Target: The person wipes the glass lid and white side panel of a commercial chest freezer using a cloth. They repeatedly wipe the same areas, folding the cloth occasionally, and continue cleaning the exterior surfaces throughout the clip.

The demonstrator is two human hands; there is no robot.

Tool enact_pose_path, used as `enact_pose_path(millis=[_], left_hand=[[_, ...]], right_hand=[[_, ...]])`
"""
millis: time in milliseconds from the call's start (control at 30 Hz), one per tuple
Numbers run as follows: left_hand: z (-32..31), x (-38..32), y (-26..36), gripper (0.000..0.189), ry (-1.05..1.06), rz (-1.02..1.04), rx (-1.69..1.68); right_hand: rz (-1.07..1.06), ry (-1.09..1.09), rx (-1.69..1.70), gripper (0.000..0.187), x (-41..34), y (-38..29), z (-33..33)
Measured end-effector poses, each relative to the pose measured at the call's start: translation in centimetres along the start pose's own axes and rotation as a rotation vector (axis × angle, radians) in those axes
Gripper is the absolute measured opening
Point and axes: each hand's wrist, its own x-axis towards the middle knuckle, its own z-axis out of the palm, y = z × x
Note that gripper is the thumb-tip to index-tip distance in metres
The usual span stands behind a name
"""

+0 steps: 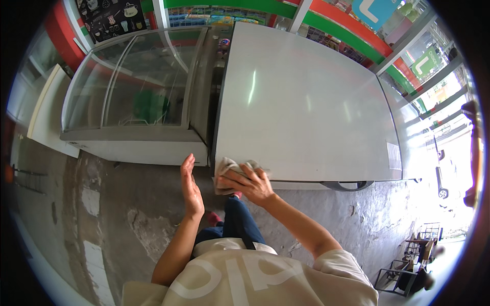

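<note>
My right hand (250, 184) presses a crumpled, light-coloured cloth (226, 168) onto the near left corner of a large white chest freezer lid (306, 114). Part of the cloth hangs over the lid's front edge. My left hand (191, 191) is raised to the left of the cloth, in front of the gap between the two freezers, with nothing in it and its palm turned towards the right. A dark handle (348, 186) sticks out from the lid's front edge, and a paper sheet (393, 156) is stuck near the right end.
A glass-topped display freezer (149, 84) stands to the left, with a white panel (49, 111) beyond it. Window frames and stocked shelves (218, 19) run behind. Metal-framed chairs (398, 275) are at the lower right. The concrete floor (145, 233) is worn and patched.
</note>
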Motion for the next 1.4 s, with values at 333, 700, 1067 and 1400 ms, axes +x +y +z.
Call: enact_pose_path(millis=[333, 700, 1067, 1400], left_hand=[[-1.0, 1.0, -0.6, 0.064, -0.014, -0.032, 0.018], [-1.5, 1.4, -1.9, 0.063, -0.031, -0.101, 0.030], [-2.0, 1.0, -2.1, 0.063, -0.048, -0.043, 0.037], [-0.3, 0.8, -2.4, 0.064, -0.087, -0.126, 0.067]], right_hand=[[0.081, -0.230, -0.267, 0.054, -14.7, 11.5, -4.4], [0.327, -0.368, -0.141, 0.068, -14.2, 10.6, -6.8], [0.245, -0.172, 0.159, 0.072, 1.5, -1.6, -0.5], [0.625, -0.034, -0.221, 0.064, -16.4, 10.5, -5.7]])
